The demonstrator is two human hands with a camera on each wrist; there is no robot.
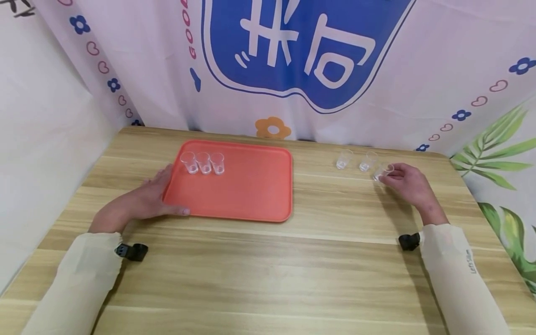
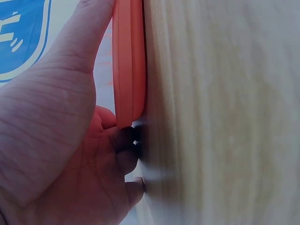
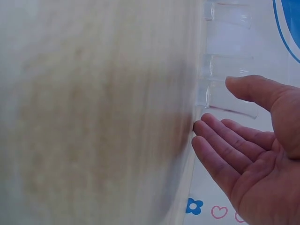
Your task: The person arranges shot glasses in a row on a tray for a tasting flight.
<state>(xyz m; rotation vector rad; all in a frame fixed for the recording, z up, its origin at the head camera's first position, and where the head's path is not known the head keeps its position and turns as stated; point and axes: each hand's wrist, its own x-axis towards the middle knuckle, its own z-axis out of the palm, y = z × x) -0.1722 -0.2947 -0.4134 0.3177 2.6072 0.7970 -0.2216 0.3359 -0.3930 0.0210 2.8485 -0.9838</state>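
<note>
Right hand: thumb and fingers apart, fingers nearly straight, set about a small clear plastic cup; cannot tell whether they touch it. Cup sits well right of the tray, its base at the tabletop. Left hand: thumb and fingers spread apart round the near left corner of a red rectangular plastic tray, thumb along its near edge, fingers at its left side. On the tray, toward its far left corner: three upright clear cups in a close row. Right of the tray, beside the right hand's cup: two more clear cups, upright. Under the tray, a pale wood-grain table; beyond it, a white printed cloth.
</note>
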